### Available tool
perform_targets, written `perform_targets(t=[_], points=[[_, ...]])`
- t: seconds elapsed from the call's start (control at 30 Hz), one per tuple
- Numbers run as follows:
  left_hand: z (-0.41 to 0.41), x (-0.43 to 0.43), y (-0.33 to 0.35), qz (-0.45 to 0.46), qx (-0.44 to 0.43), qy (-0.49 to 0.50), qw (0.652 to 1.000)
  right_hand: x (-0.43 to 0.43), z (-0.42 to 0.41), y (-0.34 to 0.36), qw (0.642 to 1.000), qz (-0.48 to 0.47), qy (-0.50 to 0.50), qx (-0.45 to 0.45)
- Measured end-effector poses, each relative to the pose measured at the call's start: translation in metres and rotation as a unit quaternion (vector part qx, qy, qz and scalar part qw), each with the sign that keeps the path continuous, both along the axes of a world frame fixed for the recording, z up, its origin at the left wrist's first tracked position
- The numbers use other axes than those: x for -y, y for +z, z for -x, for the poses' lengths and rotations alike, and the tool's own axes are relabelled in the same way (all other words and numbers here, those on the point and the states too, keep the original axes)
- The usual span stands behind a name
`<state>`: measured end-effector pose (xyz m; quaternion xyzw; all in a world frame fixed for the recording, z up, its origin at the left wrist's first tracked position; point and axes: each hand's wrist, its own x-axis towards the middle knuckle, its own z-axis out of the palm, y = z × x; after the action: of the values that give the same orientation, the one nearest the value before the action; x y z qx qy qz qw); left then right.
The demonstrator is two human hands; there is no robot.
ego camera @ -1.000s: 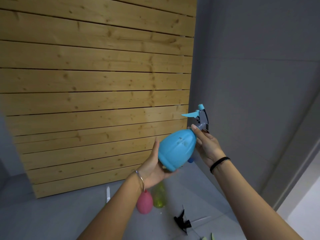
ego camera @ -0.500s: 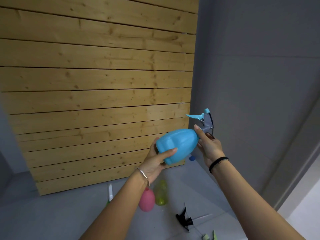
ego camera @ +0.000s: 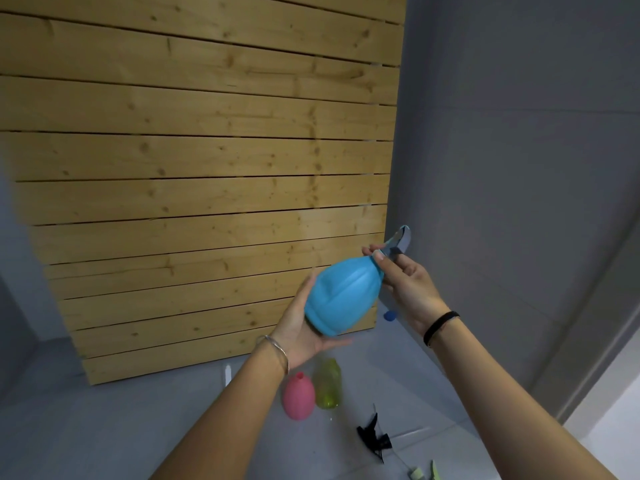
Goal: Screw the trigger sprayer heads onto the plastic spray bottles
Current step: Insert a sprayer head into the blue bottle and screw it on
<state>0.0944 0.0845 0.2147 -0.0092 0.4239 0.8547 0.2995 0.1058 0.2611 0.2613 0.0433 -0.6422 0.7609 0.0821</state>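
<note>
This was a bare indoor room, closer to a plain studio or storage corner than to a kitchen or a furnished home, though its exact use could not be told. A smooth grey wall [ego camera: 519, 133] with faint panel seams ran down the right side and met a matching grey floor [ego camera: 104, 427]. At the far side stood a tall panel of pale, knotty pine planks [ego camera: 207, 168], laid horizontally with thin gaps. Things sat straight on the floor: a pink bottle [ego camera: 298, 398] and a green bottle [ego camera: 328, 384] near its far edge below the planks, a black sprayer head [ego camera: 374, 441] toward its right edge.
</note>
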Motion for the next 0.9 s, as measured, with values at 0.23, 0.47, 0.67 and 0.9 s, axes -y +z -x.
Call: perform_targets(t=[0.23,0.47,0.67,0.9], points=[[-0.003,0.000,0.003,0.027,-0.030,0.054,0.998,0.013,0.002,0.002,1.000,0.003,-0.011,-0.018],[0.007,0.019,0.002,0.090,-0.119,0.114,0.982,0.034,0.010,0.008,0.999,0.033,-0.029,-0.020],[0.029,0.055,-0.019,0.084,-0.105,0.144,0.980,0.045,0.028,0.008,0.989,-0.042,0.137,0.045],[0.067,0.106,-0.065,0.109,-0.104,0.118,0.982,0.074,0.073,-0.023,0.967,0.039,0.193,0.159]])
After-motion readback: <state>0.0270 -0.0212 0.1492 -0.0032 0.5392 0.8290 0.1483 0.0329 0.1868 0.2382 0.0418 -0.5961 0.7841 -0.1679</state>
